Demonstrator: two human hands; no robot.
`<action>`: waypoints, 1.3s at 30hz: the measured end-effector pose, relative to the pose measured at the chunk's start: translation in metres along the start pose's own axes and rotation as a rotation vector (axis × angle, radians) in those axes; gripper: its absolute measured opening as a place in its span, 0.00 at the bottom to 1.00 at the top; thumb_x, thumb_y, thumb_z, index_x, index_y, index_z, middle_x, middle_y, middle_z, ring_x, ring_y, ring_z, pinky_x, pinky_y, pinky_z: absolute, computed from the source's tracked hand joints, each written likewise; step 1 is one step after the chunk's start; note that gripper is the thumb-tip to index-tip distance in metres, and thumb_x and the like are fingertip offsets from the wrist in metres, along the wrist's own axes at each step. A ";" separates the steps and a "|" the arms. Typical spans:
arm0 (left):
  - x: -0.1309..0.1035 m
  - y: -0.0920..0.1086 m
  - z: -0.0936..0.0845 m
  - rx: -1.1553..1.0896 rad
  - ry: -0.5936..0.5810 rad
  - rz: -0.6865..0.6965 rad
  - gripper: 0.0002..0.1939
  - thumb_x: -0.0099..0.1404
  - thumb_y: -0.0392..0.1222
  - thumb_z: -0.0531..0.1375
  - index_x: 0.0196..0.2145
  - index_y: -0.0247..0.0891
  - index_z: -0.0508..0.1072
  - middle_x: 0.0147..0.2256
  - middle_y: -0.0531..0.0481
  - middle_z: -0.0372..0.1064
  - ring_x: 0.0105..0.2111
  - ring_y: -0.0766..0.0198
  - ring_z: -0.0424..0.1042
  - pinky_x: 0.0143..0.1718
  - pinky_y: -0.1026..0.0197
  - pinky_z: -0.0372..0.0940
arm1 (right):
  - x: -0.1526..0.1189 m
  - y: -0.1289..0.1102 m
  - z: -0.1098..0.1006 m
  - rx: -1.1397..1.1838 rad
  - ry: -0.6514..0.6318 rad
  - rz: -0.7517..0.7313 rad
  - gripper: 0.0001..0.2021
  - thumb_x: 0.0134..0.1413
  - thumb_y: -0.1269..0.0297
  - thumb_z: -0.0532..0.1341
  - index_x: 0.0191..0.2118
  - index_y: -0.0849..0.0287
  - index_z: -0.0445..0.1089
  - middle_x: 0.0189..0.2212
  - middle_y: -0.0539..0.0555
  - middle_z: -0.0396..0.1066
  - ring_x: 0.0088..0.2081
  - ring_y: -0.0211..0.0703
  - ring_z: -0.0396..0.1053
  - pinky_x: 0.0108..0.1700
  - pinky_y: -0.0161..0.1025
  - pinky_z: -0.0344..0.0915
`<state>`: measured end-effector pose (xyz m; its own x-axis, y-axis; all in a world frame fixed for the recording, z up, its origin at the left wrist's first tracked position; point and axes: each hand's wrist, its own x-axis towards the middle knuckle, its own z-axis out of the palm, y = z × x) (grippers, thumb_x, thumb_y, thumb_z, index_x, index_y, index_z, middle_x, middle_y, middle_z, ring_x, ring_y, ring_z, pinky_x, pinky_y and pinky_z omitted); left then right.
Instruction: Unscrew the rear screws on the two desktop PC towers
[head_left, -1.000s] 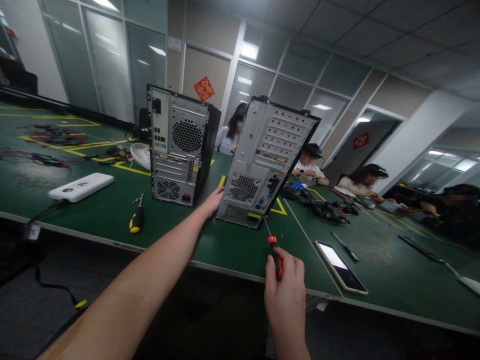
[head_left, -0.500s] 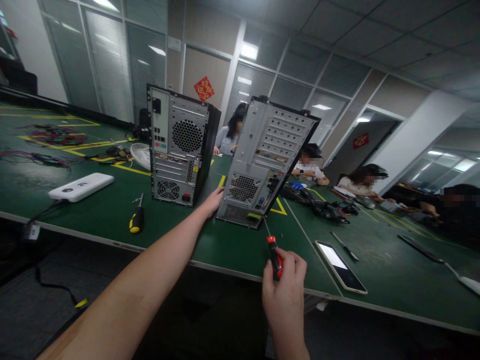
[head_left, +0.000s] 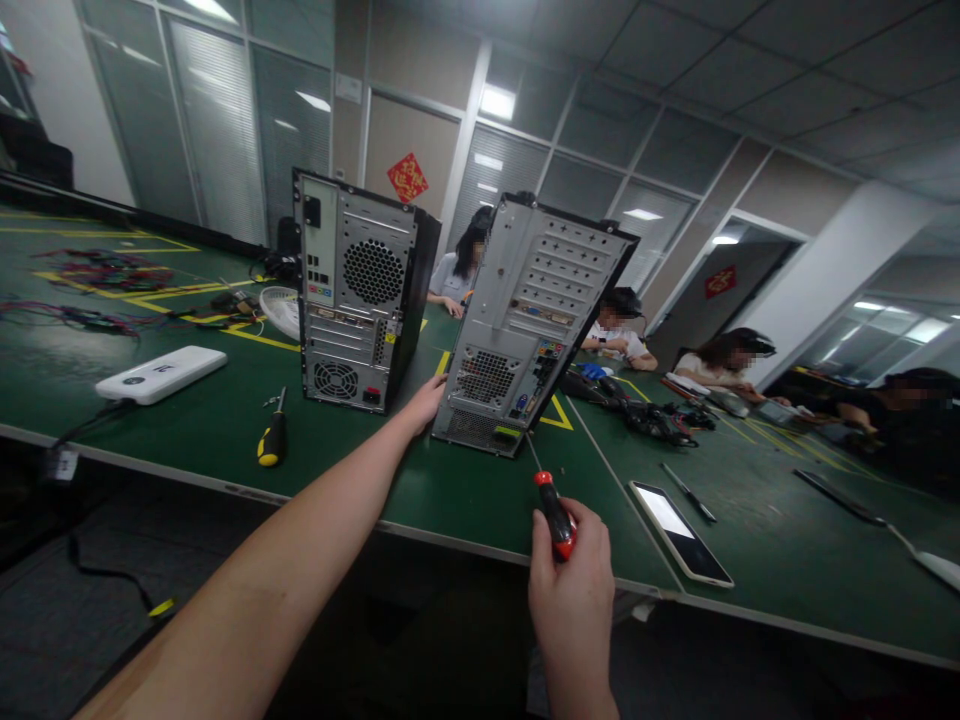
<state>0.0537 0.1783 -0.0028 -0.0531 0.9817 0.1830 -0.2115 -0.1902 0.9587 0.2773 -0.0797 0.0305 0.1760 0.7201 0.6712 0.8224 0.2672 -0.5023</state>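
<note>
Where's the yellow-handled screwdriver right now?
In the head view, the yellow-handled screwdriver lies on the green table at left, near its front edge, just left of the black computer tower, untouched by either hand.

An office-turned-workshop: glass partitions [head_left: 225, 120], green workbench [head_left: 450, 490], opened computer towers [head_left: 360, 290].

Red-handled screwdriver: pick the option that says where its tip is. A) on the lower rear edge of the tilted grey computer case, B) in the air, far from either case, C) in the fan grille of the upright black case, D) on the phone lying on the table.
A: the right hand grips the red-handled screwdriver, whose shaft runs up to the lower rear edge of the tilted grey computer case, which the left hand steadies.
</note>
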 end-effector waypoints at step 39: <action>0.002 -0.002 0.001 -0.028 0.011 -0.007 0.31 0.58 0.58 0.67 0.55 0.40 0.76 0.53 0.40 0.77 0.57 0.45 0.73 0.58 0.48 0.65 | 0.000 -0.004 0.003 0.003 0.008 -0.046 0.09 0.65 0.63 0.54 0.49 0.57 0.64 0.46 0.61 0.62 0.46 0.55 0.68 0.46 0.51 0.68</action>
<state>0.0550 0.1808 -0.0038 -0.0623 0.9827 0.1743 -0.2387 -0.1842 0.9535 0.2727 -0.0790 0.0308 0.1426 0.7017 0.6981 0.8279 0.3020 -0.4727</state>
